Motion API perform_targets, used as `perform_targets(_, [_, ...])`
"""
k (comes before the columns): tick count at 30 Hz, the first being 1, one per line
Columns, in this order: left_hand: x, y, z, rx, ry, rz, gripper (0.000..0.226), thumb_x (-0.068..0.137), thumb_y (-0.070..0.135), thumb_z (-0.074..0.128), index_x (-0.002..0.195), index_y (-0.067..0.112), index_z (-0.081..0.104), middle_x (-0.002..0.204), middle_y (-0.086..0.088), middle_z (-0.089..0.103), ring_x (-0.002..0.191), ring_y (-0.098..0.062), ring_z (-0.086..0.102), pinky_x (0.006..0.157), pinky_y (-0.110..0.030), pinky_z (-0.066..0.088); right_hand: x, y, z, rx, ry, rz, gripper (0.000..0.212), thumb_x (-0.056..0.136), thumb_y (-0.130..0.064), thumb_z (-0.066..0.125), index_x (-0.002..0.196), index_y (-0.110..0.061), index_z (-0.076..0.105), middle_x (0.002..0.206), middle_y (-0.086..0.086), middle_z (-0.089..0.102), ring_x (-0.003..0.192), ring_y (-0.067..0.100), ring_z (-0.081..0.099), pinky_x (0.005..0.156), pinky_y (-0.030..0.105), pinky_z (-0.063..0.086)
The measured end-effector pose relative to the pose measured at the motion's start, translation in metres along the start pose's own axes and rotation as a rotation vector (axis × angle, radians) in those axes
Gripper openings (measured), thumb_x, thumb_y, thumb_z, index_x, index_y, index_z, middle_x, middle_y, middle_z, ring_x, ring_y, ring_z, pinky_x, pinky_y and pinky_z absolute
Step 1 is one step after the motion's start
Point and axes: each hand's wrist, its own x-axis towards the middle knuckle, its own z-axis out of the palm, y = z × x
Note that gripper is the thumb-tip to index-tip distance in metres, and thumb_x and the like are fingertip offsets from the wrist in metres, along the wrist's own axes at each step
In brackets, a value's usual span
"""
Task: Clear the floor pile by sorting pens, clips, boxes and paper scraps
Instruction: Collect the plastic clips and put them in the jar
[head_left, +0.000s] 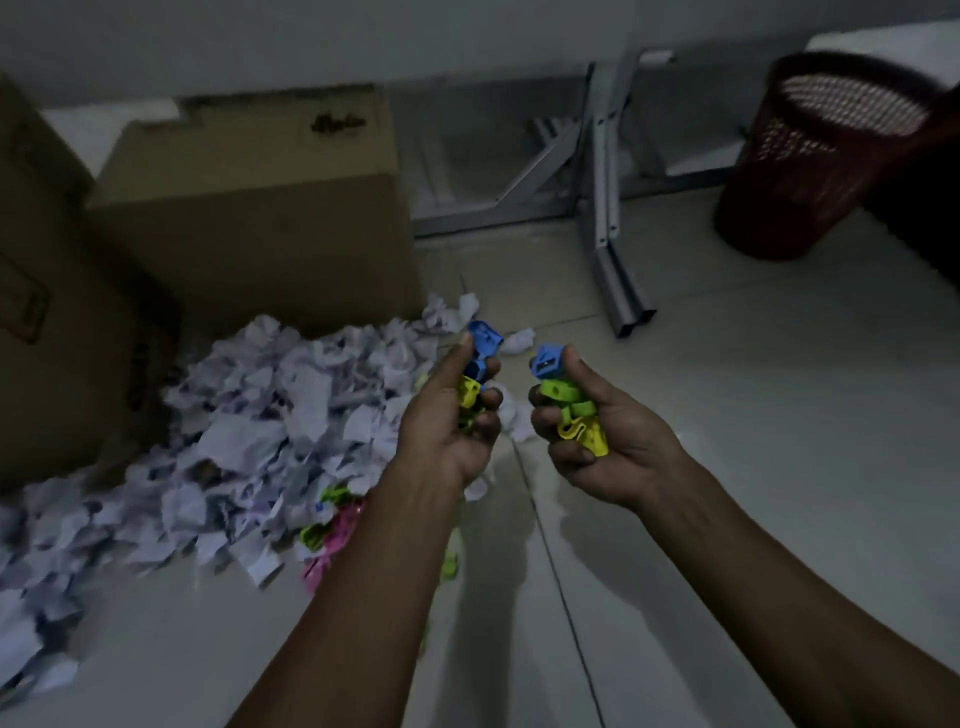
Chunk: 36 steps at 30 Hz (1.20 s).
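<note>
My left hand (447, 421) is closed around a bunch of plastic clips (480, 364), blue ones on top and yellow-green ones below. My right hand (597, 436) grips another bunch of clips (569, 400), one blue at the top, green and yellow under it. Both hands are held up side by side above the tiled floor. To the left lies a wide pile of crumpled paper scraps (249, 431). A few green and pink clips (332, 530) lie at the pile's near edge, partly hidden by my left forearm.
Two cardboard boxes stand at the left, a large one (249, 208) behind the pile and another (47, 312) at the frame edge. A dark red mesh wastebasket (826, 156) stands at the back right. Grey metal table legs (608, 208) rise in the middle back.
</note>
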Motion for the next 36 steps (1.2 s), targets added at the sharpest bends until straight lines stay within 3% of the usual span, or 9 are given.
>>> perform_targets(11, [-0.044,0.068,0.146,0.056,-0.046,-0.08,0.019,0.091,0.032,0.06,0.102,0.016,0.059,0.061,0.005,0.059,0.036,-0.004,0.038,0.03,-0.014,0.021,-0.058,-0.154,0.086,0.151,0.052,-0.206,0.027,0.078,-0.039,0.067,0.086,-0.019,0.052,0.07,-0.004,0.048,0.051,0.005,0.054,0.029,0.014,0.022])
perform_targets(18, [-0.178,0.162,0.264,0.09,-0.012,-0.133,0.019,0.089,0.033,0.063,0.097,0.016,0.061,0.064,0.004,0.058,0.038,-0.004,0.037,0.031,-0.014,0.02,-0.184,-0.246,0.197,0.292,0.092,-0.16,0.026,0.08,-0.04,0.066,0.082,-0.018,0.053,0.071,-0.005,0.048,0.051,0.004,0.054,0.029,0.014,0.021])
perform_targets(27, [-0.368,0.296,0.468,0.148,-0.077,-0.101,0.016,0.089,0.03,0.062,0.087,0.014,0.059,0.059,0.004,0.06,0.034,-0.004,0.04,0.029,-0.012,0.02,-0.393,-0.384,0.361,0.448,0.102,-0.195,0.028,0.079,-0.039,0.067,0.078,-0.014,0.054,0.064,-0.002,0.05,0.047,0.006,0.054,0.028,0.015,0.02])
perform_targets(29, [-0.401,0.308,0.505,0.164,-0.086,-0.096,0.017,0.089,0.029,0.062,0.084,0.013,0.059,0.06,0.003,0.06,0.034,-0.004,0.04,0.028,-0.012,0.02,-0.431,-0.412,0.382,0.467,0.084,-0.232,0.031,0.073,-0.036,0.075,0.078,-0.013,0.055,0.063,-0.001,0.051,0.047,0.006,0.054,0.027,0.015,0.02])
perform_targets(31, [-0.428,0.314,0.537,0.168,-0.101,-0.1,0.017,0.089,0.029,0.062,0.083,0.013,0.058,0.063,0.002,0.058,0.033,-0.004,0.039,0.028,-0.011,0.02,-0.467,-0.438,0.397,0.492,0.025,-0.271,0.045,0.054,-0.029,0.093,0.077,-0.011,0.058,0.063,0.0,0.052,0.046,0.007,0.054,0.027,0.015,0.021])
perform_targets(33, [-0.445,0.317,0.566,0.171,-0.137,-0.121,0.017,0.089,0.029,0.061,0.085,0.013,0.057,0.061,0.001,0.056,0.032,-0.004,0.039,0.027,-0.01,0.02,-0.496,-0.462,0.408,0.481,0.014,-0.31,0.052,0.046,-0.026,0.097,0.079,-0.01,0.06,0.064,0.001,0.053,0.046,0.008,0.054,0.027,0.014,0.021])
perform_targets(36, [-0.461,0.322,0.611,0.225,-0.159,-0.153,0.02,0.088,0.029,0.064,0.087,0.01,0.057,0.053,0.001,0.055,0.03,-0.005,0.04,0.027,-0.011,0.02,-0.523,-0.499,0.414,0.435,0.084,-0.371,0.031,0.072,-0.033,0.076,0.082,-0.011,0.057,0.068,0.0,0.051,0.046,0.007,0.053,0.027,0.015,0.02])
